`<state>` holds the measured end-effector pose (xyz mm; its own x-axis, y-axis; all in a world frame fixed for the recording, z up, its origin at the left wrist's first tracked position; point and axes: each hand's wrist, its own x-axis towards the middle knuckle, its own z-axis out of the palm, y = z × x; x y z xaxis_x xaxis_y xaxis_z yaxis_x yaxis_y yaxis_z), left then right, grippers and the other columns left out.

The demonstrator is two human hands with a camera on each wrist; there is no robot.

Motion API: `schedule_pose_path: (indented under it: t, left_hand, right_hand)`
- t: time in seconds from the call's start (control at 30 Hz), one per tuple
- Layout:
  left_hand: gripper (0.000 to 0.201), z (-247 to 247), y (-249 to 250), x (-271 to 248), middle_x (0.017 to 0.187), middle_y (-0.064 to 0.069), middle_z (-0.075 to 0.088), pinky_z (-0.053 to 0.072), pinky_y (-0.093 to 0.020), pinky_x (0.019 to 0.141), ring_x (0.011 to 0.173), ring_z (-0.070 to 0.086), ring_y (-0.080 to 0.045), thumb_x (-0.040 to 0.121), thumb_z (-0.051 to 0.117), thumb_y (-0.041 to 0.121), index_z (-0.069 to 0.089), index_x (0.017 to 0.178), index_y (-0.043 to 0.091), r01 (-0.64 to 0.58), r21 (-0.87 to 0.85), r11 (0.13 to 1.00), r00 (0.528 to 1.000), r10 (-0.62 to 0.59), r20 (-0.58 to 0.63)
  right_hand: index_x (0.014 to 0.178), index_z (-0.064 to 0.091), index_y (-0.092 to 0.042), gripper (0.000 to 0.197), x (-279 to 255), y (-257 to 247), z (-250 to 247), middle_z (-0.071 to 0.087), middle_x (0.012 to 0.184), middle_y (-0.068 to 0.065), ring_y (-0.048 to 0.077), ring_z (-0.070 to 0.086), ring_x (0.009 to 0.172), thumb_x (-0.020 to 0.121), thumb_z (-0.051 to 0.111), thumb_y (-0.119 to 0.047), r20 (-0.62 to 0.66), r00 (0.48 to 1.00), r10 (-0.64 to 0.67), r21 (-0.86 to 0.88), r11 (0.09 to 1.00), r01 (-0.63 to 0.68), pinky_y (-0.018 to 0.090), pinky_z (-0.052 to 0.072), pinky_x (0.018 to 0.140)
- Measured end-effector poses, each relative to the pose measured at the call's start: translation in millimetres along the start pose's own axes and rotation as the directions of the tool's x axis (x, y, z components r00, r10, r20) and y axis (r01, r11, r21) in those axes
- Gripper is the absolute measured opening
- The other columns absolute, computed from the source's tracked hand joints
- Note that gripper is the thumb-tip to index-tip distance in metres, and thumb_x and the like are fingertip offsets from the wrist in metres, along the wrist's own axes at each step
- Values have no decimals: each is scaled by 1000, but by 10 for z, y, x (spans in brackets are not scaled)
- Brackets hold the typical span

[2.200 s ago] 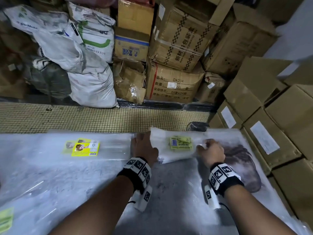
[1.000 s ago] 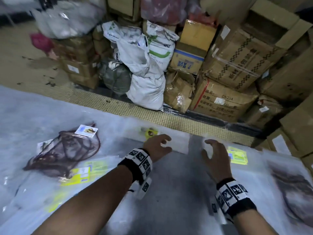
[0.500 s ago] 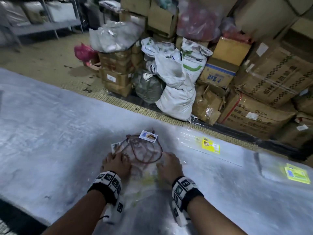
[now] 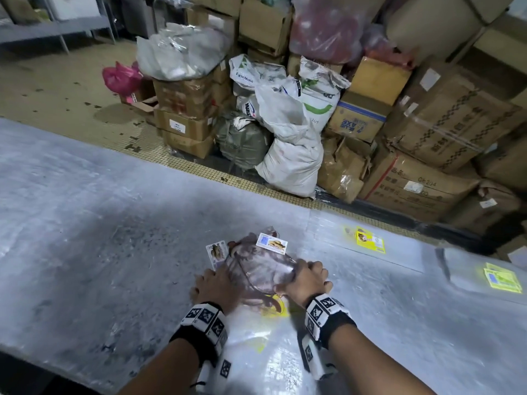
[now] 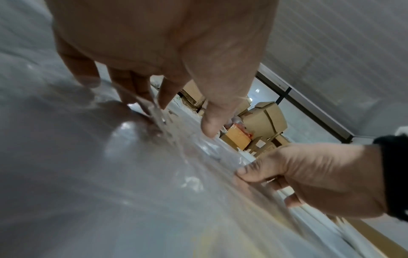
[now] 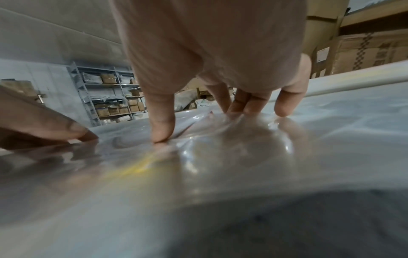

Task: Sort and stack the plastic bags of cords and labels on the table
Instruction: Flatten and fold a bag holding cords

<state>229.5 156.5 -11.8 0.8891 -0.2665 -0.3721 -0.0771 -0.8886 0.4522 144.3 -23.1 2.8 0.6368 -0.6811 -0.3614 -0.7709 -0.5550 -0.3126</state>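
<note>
A clear bag of dark red-brown cords [image 4: 261, 267] lies on the plastic-covered table [image 4: 85, 223], with one white label [image 4: 271, 243] on top and another [image 4: 216, 252] at its left. It sits on flat clear bags with yellow labels [image 4: 273, 307]. My left hand [image 4: 212, 276] rests on its left side and my right hand [image 4: 306, 273] on its right. In the left wrist view my left hand [image 5: 154, 97] touches the plastic with straight fingers. In the right wrist view my right hand [image 6: 220, 118] presses down on the film with thumb and fingertips.
Two more flat clear bags lie to the right, one with a yellow label [image 4: 369, 242], one with a green-yellow label [image 4: 503, 279]. Beyond the table's far edge stand cardboard boxes [image 4: 427, 132] and white sacks [image 4: 291, 155]. A metal shelf [image 6: 110, 94] stands farther off.
My hands left the green-labelled bag on the right and crossed left to the cord bag. Since half a second ago they stay at its two sides, drawn slightly closer around it.
</note>
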Motion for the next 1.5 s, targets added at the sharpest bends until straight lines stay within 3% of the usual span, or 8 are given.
schedule_pose_path:
  t: [0.2,0.33,0.4,0.6,0.83,1.07,1.37,1.5]
  left_hand:
    - [32,-29,9,58,116,-5,61,42,-43,99,113,54,-31,84,52,46,53,111,30,-22,-42,999,999,23,33]
    - [18,-75,35,22,85,-1,61,52,-27,69,79,63,-19,77,64,20,47,77,27,-135,-260,956,990,139,-4]
    - [25,-60,3,32,74,-1,58,46,-17,48,56,58,-8,83,62,4,47,77,23,-195,-399,896,977,213,3]
    - [12,-67,-72,81,69,-5,65,48,-31,53,53,60,-17,88,68,10,57,90,14,-123,-597,792,988,154,0]
    - [13,-82,-67,-47,68,-4,55,39,-15,43,55,49,-15,87,57,-4,49,83,6,-94,-573,814,990,137,31]
    - [17,0,-34,-117,71,2,54,44,-23,59,65,53,-18,83,64,2,51,83,12,-204,-469,859,978,199,-61]
    - [60,17,21,-275,138,-2,34,33,-45,106,126,34,-31,74,74,34,46,127,38,-123,13,992,992,123,1]
    - [70,76,35,-296,138,-1,24,34,-45,108,123,32,-30,65,75,34,44,128,41,-112,-11,994,992,113,58]
  right_hand:
    - [117,49,-29,60,-2,113,8,55,117,2,29,47,116,68,83,-33,-40,999,-10,161,987,16,40,38,90]
    - [103,49,-20,45,0,209,-71,62,73,8,26,58,62,75,71,8,15,1000,-25,620,785,11,39,49,56]
    - [111,51,-8,48,-7,257,-132,58,70,11,25,53,54,75,60,23,18,1000,16,747,665,-24,35,43,52]
    - [118,51,-1,44,-51,428,-211,57,65,18,30,61,51,85,41,27,197,976,94,871,440,-218,33,49,46]
    - [112,50,-2,43,-145,704,-238,56,70,20,25,52,50,85,32,27,222,968,118,858,448,-252,33,45,47]
    - [74,57,-2,29,-225,1039,-363,55,64,12,9,56,38,85,52,24,107,984,142,795,583,-170,16,44,40]
    - [89,63,8,10,-455,1552,-539,62,80,20,26,57,64,84,64,17,29,976,216,781,604,-157,20,51,50]
    - [79,67,0,30,-505,1763,-566,70,80,13,26,64,78,88,74,-28,32,952,304,761,611,-221,29,51,71]
